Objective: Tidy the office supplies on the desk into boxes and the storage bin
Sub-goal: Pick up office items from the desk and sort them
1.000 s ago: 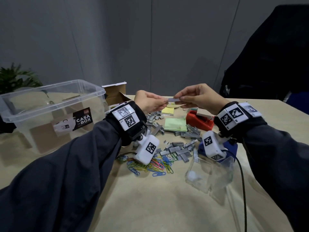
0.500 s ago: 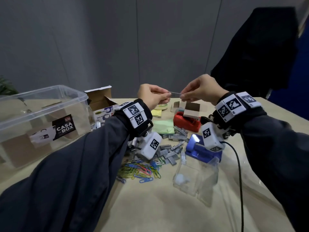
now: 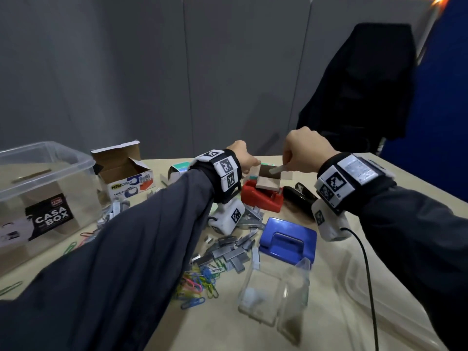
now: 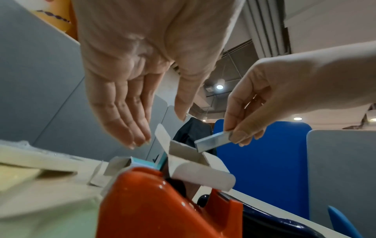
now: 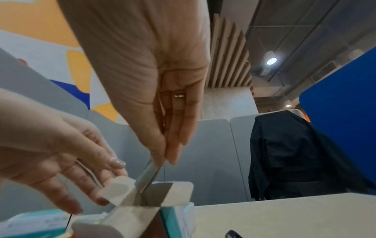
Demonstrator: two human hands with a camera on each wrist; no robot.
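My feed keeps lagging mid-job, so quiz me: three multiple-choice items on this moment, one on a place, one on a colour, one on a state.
1. Where is the silver strip of staples?
A. In the clear plastic storage bin
B. Pinched in the right hand, at the mouth of the small open cardboard box
C. Lying on the blue hole punch

2. What colour is the tape dispenser under the small open cardboard box?
A. Red
B. Green
C. White

3. How is the left hand?
A. Clenched in a fist
C. Fingers straight, tips by a box flap
B. Gripping the stapler

Key: 1 B, the right hand pinches the strip at the box opening; 2 A, its body is red; 3 C, the left-wrist view shows an open palm.
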